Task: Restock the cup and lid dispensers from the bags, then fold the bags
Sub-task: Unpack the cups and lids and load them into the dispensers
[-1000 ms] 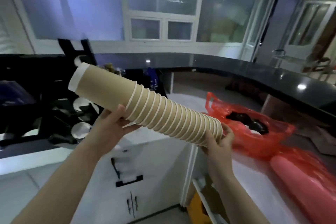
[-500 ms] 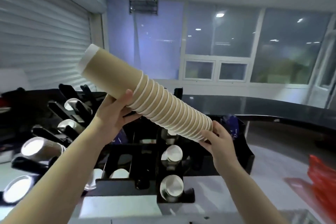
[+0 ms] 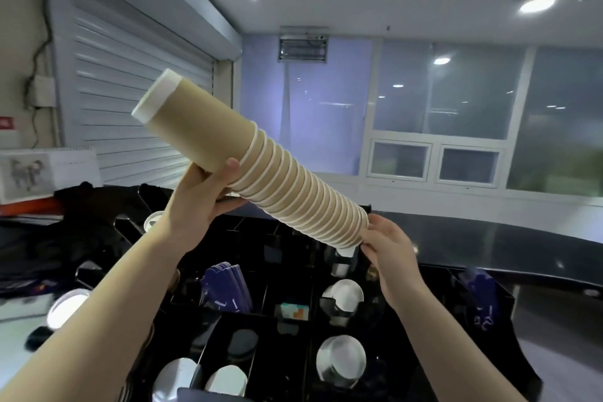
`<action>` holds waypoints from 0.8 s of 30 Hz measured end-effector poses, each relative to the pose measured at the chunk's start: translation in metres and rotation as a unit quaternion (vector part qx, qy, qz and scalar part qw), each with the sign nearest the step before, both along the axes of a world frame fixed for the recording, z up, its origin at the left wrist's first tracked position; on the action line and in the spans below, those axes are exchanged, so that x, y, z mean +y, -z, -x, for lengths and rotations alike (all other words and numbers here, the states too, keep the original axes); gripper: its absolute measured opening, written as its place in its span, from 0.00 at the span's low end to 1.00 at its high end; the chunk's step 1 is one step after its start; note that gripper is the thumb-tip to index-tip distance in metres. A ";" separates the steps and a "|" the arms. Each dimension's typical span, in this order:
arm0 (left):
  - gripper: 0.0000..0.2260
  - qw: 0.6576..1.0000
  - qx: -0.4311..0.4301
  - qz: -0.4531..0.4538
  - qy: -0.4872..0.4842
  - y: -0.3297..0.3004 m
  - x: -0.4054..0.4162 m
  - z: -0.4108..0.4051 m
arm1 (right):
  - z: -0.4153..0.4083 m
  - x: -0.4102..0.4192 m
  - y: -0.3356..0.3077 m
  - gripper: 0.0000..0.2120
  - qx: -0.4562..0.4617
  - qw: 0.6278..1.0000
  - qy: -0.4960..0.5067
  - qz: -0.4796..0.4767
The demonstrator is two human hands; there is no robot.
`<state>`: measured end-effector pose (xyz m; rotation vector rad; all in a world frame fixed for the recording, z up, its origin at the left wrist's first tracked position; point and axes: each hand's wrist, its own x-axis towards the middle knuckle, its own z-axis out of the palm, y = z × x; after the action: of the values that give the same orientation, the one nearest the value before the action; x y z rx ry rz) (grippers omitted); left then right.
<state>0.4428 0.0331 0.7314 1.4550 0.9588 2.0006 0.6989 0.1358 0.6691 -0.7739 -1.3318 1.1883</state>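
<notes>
A long stack of nested paper cups (image 3: 261, 170) is held slantwise in the air above the black dispenser rack (image 3: 293, 313), its closed white base end high to the left and its open rim end low to the right. The left hand (image 3: 199, 196) cradles it from below about a third of the way along, palm up, thumb curled onto the side where the plain outermost cup meets the first ridged rims. The right hand (image 3: 386, 246) caps the lower end, fingers curved round the last rims; how tightly they pinch is hard to tell, since the stack hides the fingertips. Such a sleeve of cups looks light but awkward: it is stiff only while the cups stay nested, and it would likely bow or telescope apart if lifted by one end alone. The paper walls probably dent under a hard squeeze, and the smooth kraft surface seems slippery, so the rolled rims give the better purchase. Two supports, one near the middle and one closing the open end, suit it well. Below, several rack slots show white cups (image 3: 341, 365) rim-out, and a slot of dark blue sleeves (image 3: 228, 287) sits between the forearms.
</notes>
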 end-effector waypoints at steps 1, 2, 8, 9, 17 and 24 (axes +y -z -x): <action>0.25 1.000 -0.004 -0.004 -0.014 0.000 0.002 0.005 | 0.003 0.005 0.000 0.13 -0.002 1.000 -0.012 0.000; 0.24 0.999 -0.010 -0.009 -0.030 0.001 0.002 0.012 | 0.008 0.010 -0.001 0.13 -0.005 1.000 -0.025 0.002; 0.24 0.994 -0.025 -0.031 -0.101 -0.006 -0.015 0.061 | 0.050 0.020 -0.013 0.13 0.001 0.993 -0.117 0.008; 0.25 0.993 -0.025 -0.033 -0.107 -0.006 -0.020 0.072 | 0.061 0.019 -0.016 0.12 0.006 0.992 -0.128 0.010; 0.31 0.987 -0.046 -0.028 -0.153 -0.005 -0.060 0.180 | 0.187 -0.003 -0.031 0.14 -0.013 0.990 -0.138 0.032; 0.26 0.986 -0.053 -0.012 -0.160 0.001 -0.091 0.273 | 0.299 -0.030 -0.029 0.17 0.023 0.986 -0.146 0.079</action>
<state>0.1697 -0.0581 0.7305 1.2547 1.1874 2.2977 0.3998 0.1057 0.6980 -0.6722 -1.3559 1.5500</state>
